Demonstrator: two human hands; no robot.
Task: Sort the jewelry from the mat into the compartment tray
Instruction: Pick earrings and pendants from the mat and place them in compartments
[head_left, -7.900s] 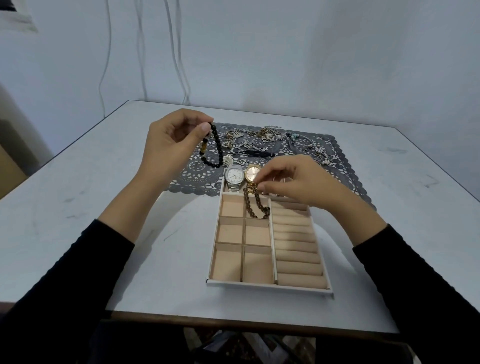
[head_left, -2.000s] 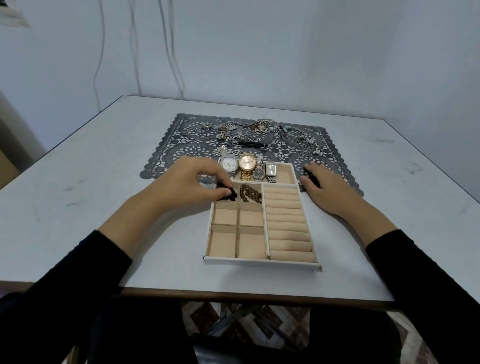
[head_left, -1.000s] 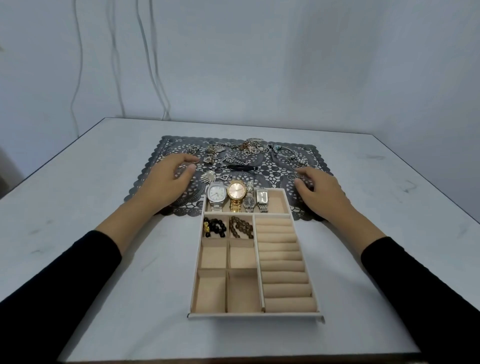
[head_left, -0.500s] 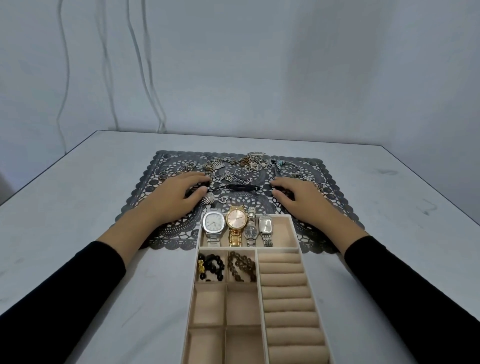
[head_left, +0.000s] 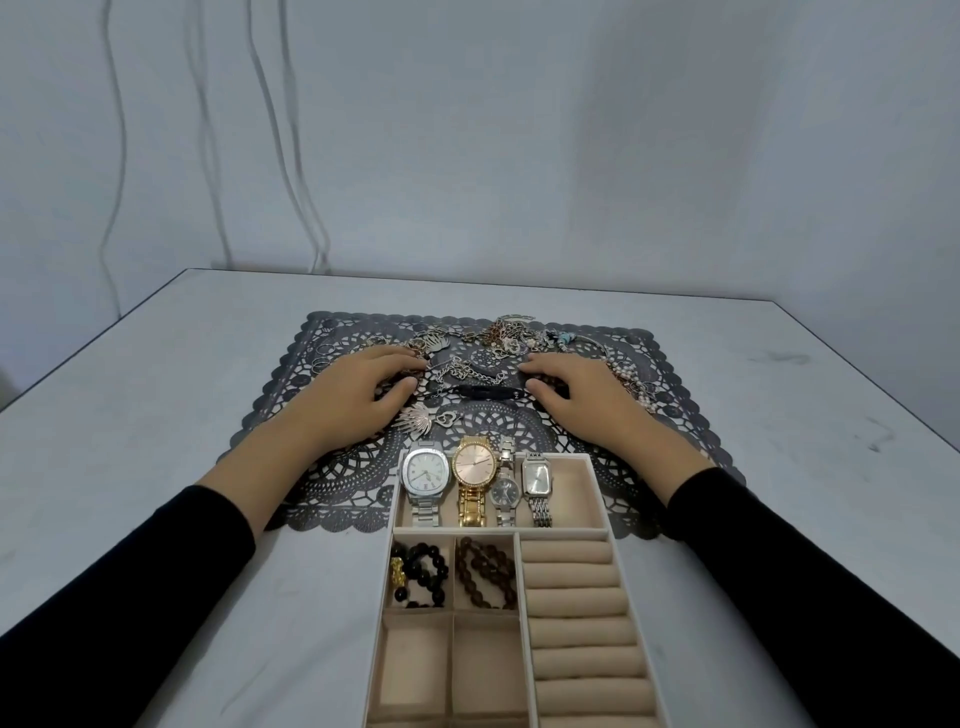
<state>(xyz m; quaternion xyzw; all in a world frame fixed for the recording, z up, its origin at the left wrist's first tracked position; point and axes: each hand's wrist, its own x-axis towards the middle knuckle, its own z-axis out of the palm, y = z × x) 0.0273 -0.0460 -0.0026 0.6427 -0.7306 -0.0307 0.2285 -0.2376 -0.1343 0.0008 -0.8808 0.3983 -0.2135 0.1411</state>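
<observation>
The mat under the left hand and right hand is a dark grey openwork sheet with a faint sheen, perhaps vinyl rather than cloth. Between the hands lie bright metal chains and a matt black band. Nearer than the hands, the tray is lined in matt beige, velvety cloth. Its watches are polished silver and gold metal, its black beads glossy, its brown beads duller. The pale worktop is smooth and scuffed. The sleeves are matt black cloth.
</observation>
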